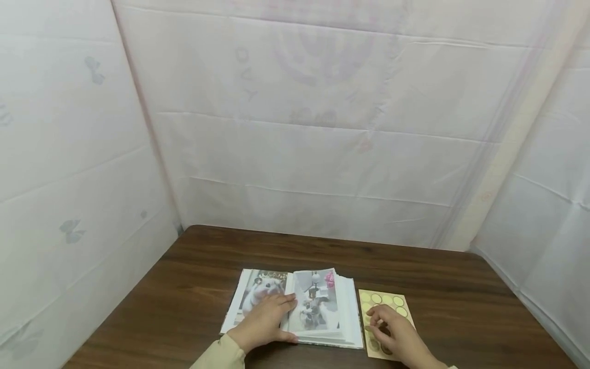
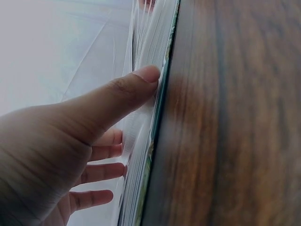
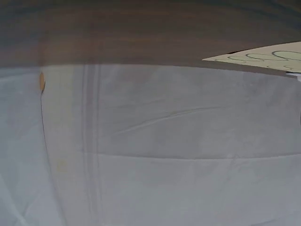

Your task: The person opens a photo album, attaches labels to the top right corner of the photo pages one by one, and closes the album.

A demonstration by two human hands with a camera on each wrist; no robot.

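Note:
A photo album [image 1: 349, 307] lies spread on the table, with animal pictures on both facing pages. Across its middle rests my left hand [image 1: 267, 320], fingers extended over the left page and the spine. The left wrist view shows that thumb [image 2: 117, 96] against the album's lower page edges [image 2: 141, 160]. Just right of the album is a yellow sheet of round stickers [image 1: 387, 299]. Over its lower part is my right hand [image 1: 398, 335], fingers bent and thumb close to the index finger. Whether a sticker is between them is too small to tell. The right wrist view does not show this hand.
The dark wooden table [image 1: 184, 287] extends around the album and sheet. White cloth hangings [image 1: 313, 154] stand behind it and at both sides. In the right wrist view, a corner of the sticker sheet [image 3: 263, 55] shows above the tabletop.

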